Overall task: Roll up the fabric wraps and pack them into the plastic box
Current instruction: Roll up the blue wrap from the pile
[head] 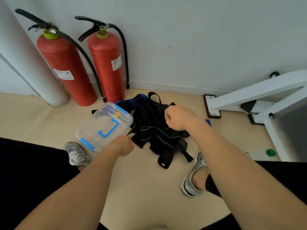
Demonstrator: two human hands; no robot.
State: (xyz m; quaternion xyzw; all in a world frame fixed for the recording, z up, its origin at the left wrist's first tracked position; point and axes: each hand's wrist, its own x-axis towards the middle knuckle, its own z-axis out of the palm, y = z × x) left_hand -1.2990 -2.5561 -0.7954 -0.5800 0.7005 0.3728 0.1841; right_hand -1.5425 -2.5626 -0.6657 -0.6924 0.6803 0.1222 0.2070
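Note:
A heap of black fabric wraps [154,130] with grey piping and blue trim lies on the beige floor in front of me. My left hand [122,145] pinches the near left edge of one wrap. My right hand [177,116] grips a black strap at the heap's far right side, fingers curled. The clear plastic box [103,126] with blue clips and a blue handle sits tilted just left of the heap, lid on, touching the fabric.
Two red fire extinguishers [66,70] stand against the wall behind the box, beside a white column [33,63]. A white metal frame [249,100] sits at the right. My shoes [193,176] flank the heap. A green cap [271,152] lies at right.

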